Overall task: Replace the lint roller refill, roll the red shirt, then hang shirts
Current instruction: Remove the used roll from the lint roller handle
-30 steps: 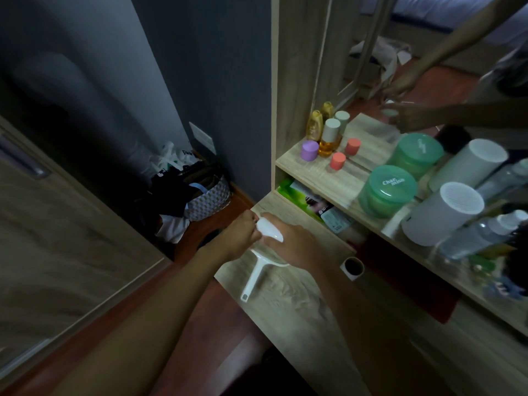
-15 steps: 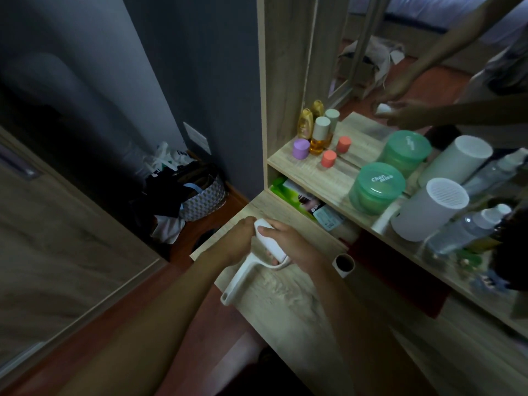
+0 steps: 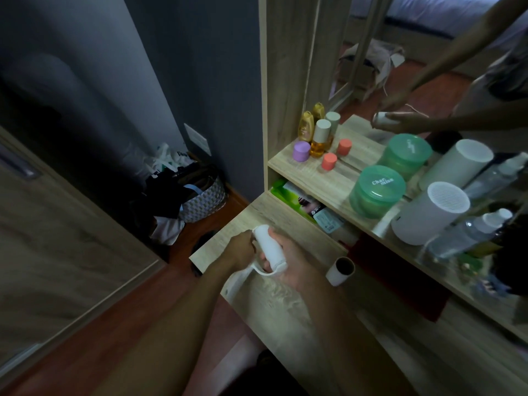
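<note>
Hidden: white plastic lint roller handle partly behind left hand.
Roller: white refill fitted, gripped by both; right hand wraps underneath.
Cardboard core: at 3 o'clock, on wooden surface.

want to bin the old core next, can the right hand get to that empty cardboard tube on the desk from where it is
Probably yes. The empty tube lies in the open on the desk, just right of the right hand, with nothing between them. But that hand is wrapped around the lint roller, so it would have to let go first.

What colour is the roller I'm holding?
White, roller and handle alike, clearest in the head view.
</note>
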Tool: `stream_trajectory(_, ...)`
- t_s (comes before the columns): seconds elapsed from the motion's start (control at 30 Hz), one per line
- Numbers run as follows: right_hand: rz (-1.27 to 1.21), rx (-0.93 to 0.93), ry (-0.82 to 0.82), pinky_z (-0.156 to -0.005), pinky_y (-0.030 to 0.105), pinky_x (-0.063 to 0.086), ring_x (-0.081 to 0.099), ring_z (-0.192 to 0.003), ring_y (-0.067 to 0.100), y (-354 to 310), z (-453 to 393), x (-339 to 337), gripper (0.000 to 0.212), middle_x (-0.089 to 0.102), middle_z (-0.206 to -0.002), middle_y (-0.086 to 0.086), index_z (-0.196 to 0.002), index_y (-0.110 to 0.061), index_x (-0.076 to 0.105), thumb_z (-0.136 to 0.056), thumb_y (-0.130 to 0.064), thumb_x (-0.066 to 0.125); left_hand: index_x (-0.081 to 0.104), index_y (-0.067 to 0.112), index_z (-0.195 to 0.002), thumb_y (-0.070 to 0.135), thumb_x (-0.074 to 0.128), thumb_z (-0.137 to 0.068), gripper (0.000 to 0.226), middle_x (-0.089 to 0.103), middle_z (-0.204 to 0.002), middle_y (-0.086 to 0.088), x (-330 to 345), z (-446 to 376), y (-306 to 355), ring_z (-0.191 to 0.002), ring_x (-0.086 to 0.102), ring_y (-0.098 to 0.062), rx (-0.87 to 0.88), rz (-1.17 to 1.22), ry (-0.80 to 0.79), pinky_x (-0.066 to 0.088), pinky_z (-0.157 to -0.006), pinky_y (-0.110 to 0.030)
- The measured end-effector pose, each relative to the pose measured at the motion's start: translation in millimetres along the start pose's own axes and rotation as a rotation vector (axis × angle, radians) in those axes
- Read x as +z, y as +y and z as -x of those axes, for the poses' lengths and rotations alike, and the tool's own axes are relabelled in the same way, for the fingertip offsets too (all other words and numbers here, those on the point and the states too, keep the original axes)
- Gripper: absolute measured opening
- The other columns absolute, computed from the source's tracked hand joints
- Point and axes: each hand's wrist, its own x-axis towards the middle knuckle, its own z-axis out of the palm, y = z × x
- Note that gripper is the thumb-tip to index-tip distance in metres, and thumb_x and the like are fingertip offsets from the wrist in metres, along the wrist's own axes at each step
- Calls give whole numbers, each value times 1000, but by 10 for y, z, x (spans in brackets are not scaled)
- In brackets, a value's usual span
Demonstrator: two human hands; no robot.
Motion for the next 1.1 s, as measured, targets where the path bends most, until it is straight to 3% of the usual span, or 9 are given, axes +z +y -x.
stream_trajectory(0.2, 32, -73, 121, -43, 22, 49, 59, -46, 12, 97, -171, 32, 49, 56, -74, 12, -104, -1, 56, -84, -45, 65, 64, 1, -97, 3, 39, -93, 25, 69, -97, -17, 13, -74, 1, -84, 60, -27, 17, 90, 46, 38, -71, -25)
stream_trajectory(0.37, 93, -70, 237, -53, 30, 55, 66, -78, 24, 140, -227, 15, 71, 65, -95, 15, -118, -3, 59, -69, -51, 77, 66, 6, -107, 4, 35, -97, 32, 70, -97, -15, 54, -102, -31, -86, 62, -25, 45, 142, 55, 41, -73, -24)
stream_trajectory(0.43, 91, -75, 250, -53, 30, 54, 65, -77, 24, 151, -235, -19, 54, 65, -93, 14, -114, -5, 60, -78, -43, 74, 66, 7, -109, 5, 35, -98, 33, 70, -98, -16, 86, -103, -50, -87, 62, -26, 32, 140, 53, 40, -73, -23)
stream_trajectory(0.5, 24, -33, 259, -50, 28, 52, 65, -69, 22, 178, -282, -4, 54, 62, -88, 14, -116, -4, 57, -80, -42, 72, 65, 5, -108, 4, 37, -96, 31, 70, -101, -17, 121, -121, -57, -90, 63, -28, -8, 118, 73, 39, -73, -23)
stream_trajectory(0.63, -129, 55, 224, -40, 17, 45, 56, -35, 15, 150, -362, 34, 44, 51, -68, 13, -107, 3, 54, -91, -38, 58, 61, 1, -113, -2, 42, -90, 30, 66, -112, -19, 144, -167, -35, -105, 60, -33, -83, 71, 129, 43, -82, -28)
stream_trajectory(0.83, -100, 52, 256, -43, 21, 48, 54, -62, 22, 112, -389, 108, 45, 53, -77, 13, -115, -1, 52, -92, -39, 57, 59, 4, -115, -2, 40, -90, 32, 66, -110, -18, 120, -250, -47, -102, 61, -32, -47, 7, 128, 44, -81, -28)
stream_trajectory(0.9, -107, 37, 253, -40, 19, 44, 54, -57, 20, 131, -367, 157, 32, 51, -74, 10, -108, -5, 49, -99, -35, 47, 59, 6, -117, -1, 41, -90, 33, 67, -110, -17, 144, -259, -63, -101, 62, -30, -50, 3, 114, 45, -81, -28)
stream_trajectory(1.0, -113, 34, 276, -34, 16, 43, 58, -43, 17, 146, -372, 142, 31, 53, -71, 10, -99, -4, 53, -100, -34, 44, 58, 5, -113, 0, 41, -90, 30, 67, -108, -17, 169, -247, -77, -98, 63, -30, -37, -8, 92, 47, -79, -29)
stream_trajectory(1.1, -42, 72, 229, -35, 11, 37, 46, -32, 11, 122, -388, 61, 32, 48, -59, 2, -82, -13, 52, -97, -41, 44, 58, 2, -111, -2, 41, -88, 29, 67, -108, -19, 176, -259, -68, -100, 62, -32, -22, 2, 80, 46, -82, -30)
